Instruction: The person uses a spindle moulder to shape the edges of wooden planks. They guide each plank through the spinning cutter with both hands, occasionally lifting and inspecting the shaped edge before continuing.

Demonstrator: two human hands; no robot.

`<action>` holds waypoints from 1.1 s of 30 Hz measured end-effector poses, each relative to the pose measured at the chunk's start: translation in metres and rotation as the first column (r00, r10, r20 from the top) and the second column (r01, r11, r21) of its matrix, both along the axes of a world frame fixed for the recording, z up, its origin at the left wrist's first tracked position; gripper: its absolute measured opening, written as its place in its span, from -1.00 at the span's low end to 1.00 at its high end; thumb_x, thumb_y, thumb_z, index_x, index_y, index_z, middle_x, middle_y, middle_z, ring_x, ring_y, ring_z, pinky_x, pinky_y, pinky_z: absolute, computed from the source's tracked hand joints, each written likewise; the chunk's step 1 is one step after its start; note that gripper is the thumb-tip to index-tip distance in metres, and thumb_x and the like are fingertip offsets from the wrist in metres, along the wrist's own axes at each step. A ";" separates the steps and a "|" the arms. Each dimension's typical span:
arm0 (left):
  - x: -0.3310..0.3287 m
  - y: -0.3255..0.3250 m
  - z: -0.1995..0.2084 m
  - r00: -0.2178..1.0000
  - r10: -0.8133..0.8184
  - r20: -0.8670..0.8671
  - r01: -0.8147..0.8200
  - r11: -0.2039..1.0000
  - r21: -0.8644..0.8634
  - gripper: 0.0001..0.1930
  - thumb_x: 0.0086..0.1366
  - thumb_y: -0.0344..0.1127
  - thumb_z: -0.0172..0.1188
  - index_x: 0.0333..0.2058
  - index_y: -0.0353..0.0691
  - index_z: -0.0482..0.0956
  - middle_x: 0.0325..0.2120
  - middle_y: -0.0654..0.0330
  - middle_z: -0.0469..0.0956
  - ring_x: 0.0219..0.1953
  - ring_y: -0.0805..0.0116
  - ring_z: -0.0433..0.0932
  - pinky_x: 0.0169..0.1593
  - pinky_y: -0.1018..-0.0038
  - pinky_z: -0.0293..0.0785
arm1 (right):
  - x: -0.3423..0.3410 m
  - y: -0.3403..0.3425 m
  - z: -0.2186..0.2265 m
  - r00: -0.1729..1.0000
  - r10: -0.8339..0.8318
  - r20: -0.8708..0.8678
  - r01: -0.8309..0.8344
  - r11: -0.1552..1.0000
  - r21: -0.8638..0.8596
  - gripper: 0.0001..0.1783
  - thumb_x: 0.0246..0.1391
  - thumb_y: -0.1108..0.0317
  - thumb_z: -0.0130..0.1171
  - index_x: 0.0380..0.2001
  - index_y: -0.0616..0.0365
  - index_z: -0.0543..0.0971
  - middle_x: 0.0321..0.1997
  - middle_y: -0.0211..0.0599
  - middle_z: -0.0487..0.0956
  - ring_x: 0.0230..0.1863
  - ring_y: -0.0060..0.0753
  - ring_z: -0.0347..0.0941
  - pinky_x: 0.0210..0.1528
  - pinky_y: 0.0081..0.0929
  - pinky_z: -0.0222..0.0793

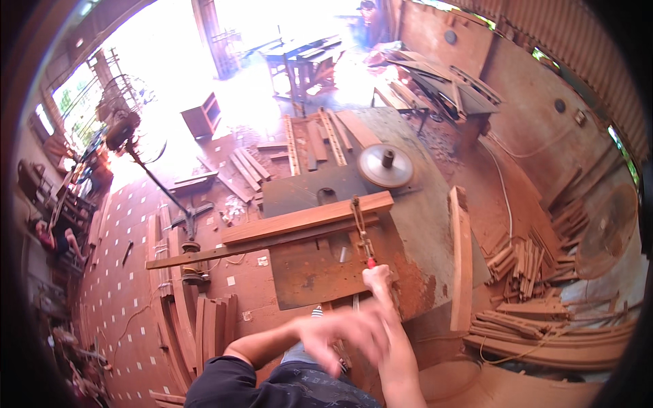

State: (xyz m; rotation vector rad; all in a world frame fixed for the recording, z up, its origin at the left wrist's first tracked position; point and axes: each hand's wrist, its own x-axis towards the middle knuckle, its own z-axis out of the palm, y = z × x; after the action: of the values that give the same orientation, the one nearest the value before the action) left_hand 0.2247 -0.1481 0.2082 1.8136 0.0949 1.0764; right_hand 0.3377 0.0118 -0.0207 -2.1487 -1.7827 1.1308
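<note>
My right hand (379,277) is closed round the red handle (371,262) of a metal clamp (360,221). The clamp's upper end sits on a thick reddish wooden beam (306,217), near its right end. Alongside the beam's near edge runs a long, thin, darker wooden bar (204,256), reaching far out to the left. Both lie across a dark metal machine table (289,282). Crossing over my right forearm, my left hand (347,336) is blurred by motion; its fingers look spread and it holds nothing I can see.
A round metal disc (386,175) with a dark spindle stands behind the beam. One upright-looking plank (460,258) lies to the right. Wood pieces are stacked at right (551,340) and left (212,326). A pedestal fan (122,132) stands at left; a person (371,20) is far back.
</note>
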 end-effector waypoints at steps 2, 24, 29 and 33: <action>0.044 -0.016 0.051 0.916 -0.270 0.296 0.248 0.963 0.109 -0.35 0.32 0.35 0.33 -0.28 -0.29 0.74 -0.25 -0.01 0.67 -0.09 0.05 0.58 0.15 0.03 0.40 | 0.001 0.001 0.002 0.999 -0.039 0.017 0.039 0.999 -0.011 -0.52 0.06 0.18 0.26 -0.14 0.42 0.73 0.01 0.46 0.66 0.15 0.36 0.62 0.21 0.02 0.56; 0.044 -0.011 0.006 0.700 -0.680 0.219 0.669 0.731 0.131 -0.22 0.25 0.41 0.36 -0.14 -0.39 0.74 -0.10 -0.11 0.69 0.12 0.06 0.51 0.30 -0.14 0.28 | -0.057 0.073 -0.042 0.999 -0.041 -0.033 0.042 0.999 0.022 -0.62 0.10 0.25 0.18 -0.29 0.44 0.72 -0.14 0.39 0.71 -0.01 0.30 0.70 0.00 0.02 0.61; -0.093 0.084 -0.045 0.684 0.680 -0.267 -0.717 0.694 -0.070 -0.55 0.23 0.06 0.50 -0.16 -0.22 0.69 -0.12 0.11 0.63 -0.03 0.11 0.59 0.10 0.20 0.49 | -0.060 0.066 -0.020 1.000 -0.021 -0.013 0.022 0.998 0.057 -0.56 0.06 0.21 0.21 -0.22 0.44 0.74 -0.10 0.42 0.70 0.05 0.28 0.69 0.06 0.02 0.61; -0.240 0.138 -0.164 -0.426 0.734 -0.529 -0.759 0.028 0.651 0.02 -0.02 0.31 0.57 0.31 -0.18 0.47 0.33 0.00 0.41 0.45 -0.03 0.27 0.48 -0.05 0.15 | -0.075 0.058 0.001 0.999 0.038 -0.007 -0.038 0.999 0.032 -0.51 0.04 0.16 0.22 -0.17 0.43 0.74 -0.05 0.43 0.68 0.13 0.31 0.65 0.17 0.01 0.57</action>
State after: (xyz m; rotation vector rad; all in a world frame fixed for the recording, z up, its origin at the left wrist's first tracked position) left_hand -0.0150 -0.0102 0.0438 1.8816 2.5477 0.7285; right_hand 0.2629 0.0699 -0.0196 -2.0986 -1.8325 1.1099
